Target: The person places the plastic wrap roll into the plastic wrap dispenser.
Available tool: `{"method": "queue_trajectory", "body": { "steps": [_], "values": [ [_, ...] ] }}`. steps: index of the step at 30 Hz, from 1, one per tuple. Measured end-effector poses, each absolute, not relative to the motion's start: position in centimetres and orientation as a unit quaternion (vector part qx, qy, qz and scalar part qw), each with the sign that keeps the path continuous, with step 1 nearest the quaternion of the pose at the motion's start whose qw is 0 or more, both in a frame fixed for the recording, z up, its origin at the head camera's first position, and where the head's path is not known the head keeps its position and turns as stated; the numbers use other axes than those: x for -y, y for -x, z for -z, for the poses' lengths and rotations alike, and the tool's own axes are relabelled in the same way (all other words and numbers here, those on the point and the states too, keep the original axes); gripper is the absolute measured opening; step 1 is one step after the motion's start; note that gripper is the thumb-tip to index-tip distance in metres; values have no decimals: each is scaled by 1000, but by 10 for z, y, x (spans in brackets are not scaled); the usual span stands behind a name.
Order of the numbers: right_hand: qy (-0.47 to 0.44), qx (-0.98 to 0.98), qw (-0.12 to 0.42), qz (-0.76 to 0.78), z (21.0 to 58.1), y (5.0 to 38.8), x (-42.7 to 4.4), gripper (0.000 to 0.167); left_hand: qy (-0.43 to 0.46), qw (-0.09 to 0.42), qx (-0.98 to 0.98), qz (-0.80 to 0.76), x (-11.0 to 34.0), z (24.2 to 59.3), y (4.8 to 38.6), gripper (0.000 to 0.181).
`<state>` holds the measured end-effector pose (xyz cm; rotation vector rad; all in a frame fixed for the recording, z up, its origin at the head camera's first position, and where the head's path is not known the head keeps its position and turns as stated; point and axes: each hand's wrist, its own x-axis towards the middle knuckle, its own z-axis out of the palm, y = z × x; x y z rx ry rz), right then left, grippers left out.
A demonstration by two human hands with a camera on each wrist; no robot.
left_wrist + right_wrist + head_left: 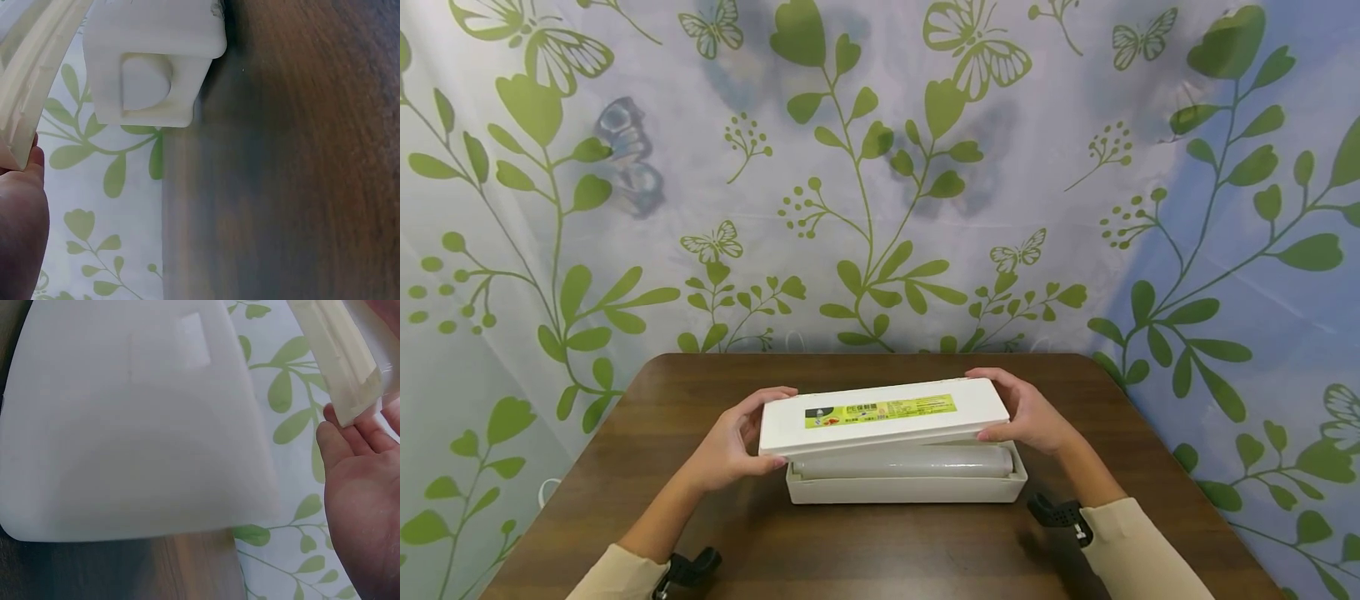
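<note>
Both hands hold a white lid (883, 417) with a yellow-green label above an open white box. My left hand (730, 442) grips the lid's left end, and my right hand (1026, 412) grips its right end. The lid is tilted, with its right end higher. Below it, the cling film box (906, 490) stands on the table with a roll of cling film (910, 462) lying inside. In the left wrist view, the box's end wall (156, 47) has a square cutout. The right wrist view shows fingers (359, 440) at the lid's edge, apart from the box.
The box stands on a brown wooden table (887, 550). Behind the table hangs a pale curtain (880, 208) printed with green leaves and butterflies. Black wrist mounts (692, 567) are strapped near the sleeves.
</note>
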<state>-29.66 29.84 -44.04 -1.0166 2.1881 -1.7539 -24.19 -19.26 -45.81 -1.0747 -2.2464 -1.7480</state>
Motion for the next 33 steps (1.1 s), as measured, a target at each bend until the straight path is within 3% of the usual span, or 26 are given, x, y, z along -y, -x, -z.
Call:
{"method": "queue_trajectory", "body": {
  "steps": [33],
  "values": [
    [343,-750,55,564,452,283,-317,88,345,8,752,562,191,456,260,84]
  ]
}}
